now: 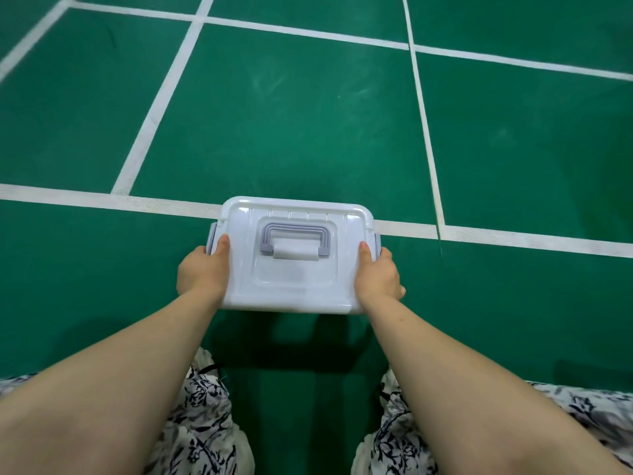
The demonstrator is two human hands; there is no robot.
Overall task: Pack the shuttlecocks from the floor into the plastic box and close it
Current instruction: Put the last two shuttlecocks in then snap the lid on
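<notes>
The white plastic box (294, 269) sits in the middle of the view with its lid on and its grey handle (296, 234) folded flat into the recess on top. The left hand (202, 272) grips the left end of the box, thumb lying on the lid edge and the other fingers wrapped round the side, out of sight. The right hand (376, 275) grips the right end the same way. A grey latch (211, 236) shows just beyond the left thumb, and another (377, 241) just beyond the right thumb. Whether the box rests on the green floor (308, 114) or is held a little above it, I cannot tell; its shadow falls on the near side of the box.

No shuttlecocks are in view anywhere around the box, and the lid hides whatever is inside. So the step looks like the closing one, though that is a judgement.

To do it well, keep the lid square on the rim, with the thumbs pressing down evenly on both ends. Then push each latch in toward the box wall until it seats, one side after the other or both together. Check that the lid edge lies flush all the way round the box, since a raised corner would let a latch spring back.
</notes>
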